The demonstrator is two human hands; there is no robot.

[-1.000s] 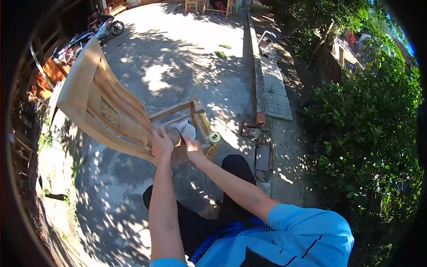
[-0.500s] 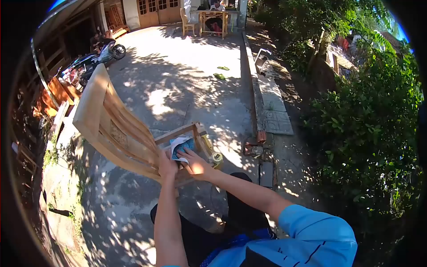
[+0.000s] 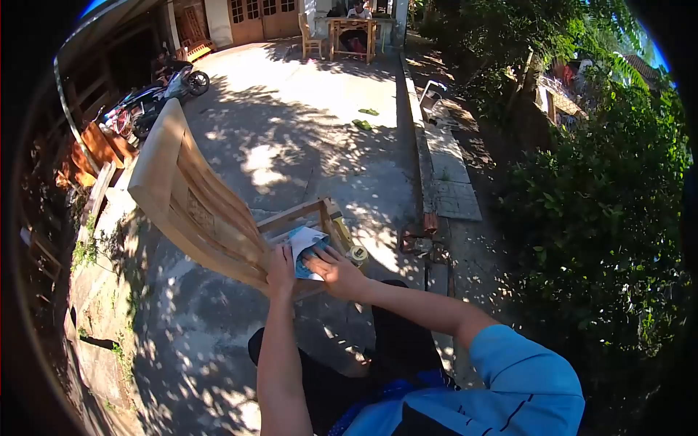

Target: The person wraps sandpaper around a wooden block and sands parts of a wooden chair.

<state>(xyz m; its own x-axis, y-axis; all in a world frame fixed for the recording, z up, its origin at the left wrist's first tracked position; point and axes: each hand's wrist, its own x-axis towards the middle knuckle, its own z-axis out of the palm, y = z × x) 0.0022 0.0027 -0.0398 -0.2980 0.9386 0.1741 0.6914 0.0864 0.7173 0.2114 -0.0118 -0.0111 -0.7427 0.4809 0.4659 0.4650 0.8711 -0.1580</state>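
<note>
A bare wooden chair (image 3: 211,211) with a tall slatted back stands tilted in front of me, its open seat frame (image 3: 294,212) showing no seat panel. Over that frame is a folded white-and-blue sheet (image 3: 305,240); its exact kind I cannot make out. My left hand (image 3: 281,270) is closed at the sheet's left edge, close against the base of the chair back. From the right, my right hand (image 3: 340,276) grips the sheet, fingers over its blue side. A yellow object with a round end (image 3: 357,254) is at the frame's right side, beside my right hand.
Motorbikes (image 3: 156,102) stand at the left near stacked wood. Farther back, a person sits behind a wooden table frame (image 3: 352,36), with another chair (image 3: 311,40) beside it. A low concrete curb (image 3: 418,145) and dense bushes (image 3: 603,218) line the right.
The sheet has opened out and more of its white side shows. My right hand has shifted slightly right; my left hand stays by the chair back. The view has turned slightly.
</note>
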